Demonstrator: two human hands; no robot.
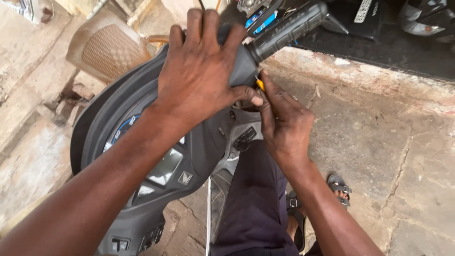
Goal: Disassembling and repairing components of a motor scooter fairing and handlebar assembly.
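While the left hand [199, 71] lies spread and pressing over the scooter's dark handlebar cover [208, 142], fingers flat rather than curled round anything, the right hand [284, 123] is clenched on a small yellow-handled tool [259, 84], its tip set just under the base of the black rubber grip [289, 29]. Instrument panel [163, 168] sits below the left wrist; cracked concrete floor [379, 156], a sandalled foot [339, 187] and a brown plastic chair [106, 47] lie around.

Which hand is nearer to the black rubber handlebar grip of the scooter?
Left. The left hand lies spread over the handlebar cover, fingertips right beside the black grip's inner end. The right hand is lower, under that end, pinching a small yellow-handled tool.
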